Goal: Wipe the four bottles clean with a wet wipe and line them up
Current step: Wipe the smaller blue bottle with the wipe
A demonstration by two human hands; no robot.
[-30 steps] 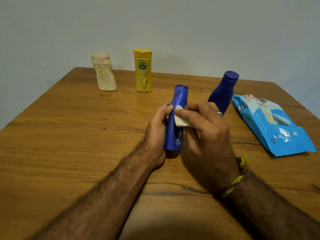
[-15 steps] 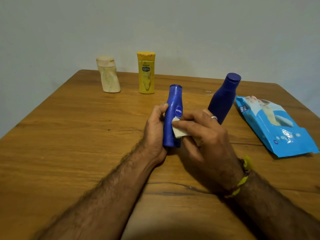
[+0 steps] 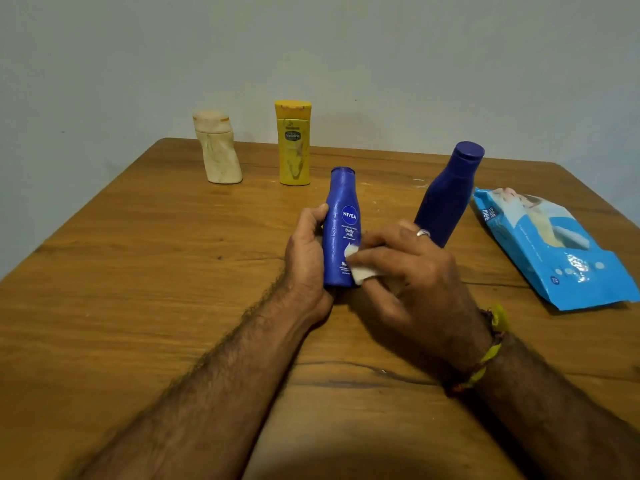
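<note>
1. Your left hand (image 3: 306, 252) is wrapped around the left side of the Nivea bottle (image 3: 341, 227), thumb up along its edge, fingers curled behind it out of sight. The left forearm runs in from the lower left, low over the wooden table (image 3: 138, 271).
2. The Nivea bottle stands upright near the table's middle, label facing you, its base at or just above the tabletop; which one cannot be told.
3. Your right hand (image 3: 412, 282) comes in from the lower right, knuckles up, fingers bent and closed on the wet wipe (image 3: 360, 270), pressing it against the lower right part of the label.
4. A ring (image 3: 423, 233) shows on one right finger, and a yellow thread band (image 3: 488, 358) circles the right wrist.
5. The dark blue bottle (image 3: 446, 194) stands just behind your right hand, apart from the Nivea bottle.
6. The yellow bottle (image 3: 293, 143) and the cream bottle (image 3: 218, 148) stand side by side near the far edge, well apart from your hands.
7. The blue wipes pack (image 3: 550, 247) lies flat at the right, just beside the dark blue bottle.
</note>
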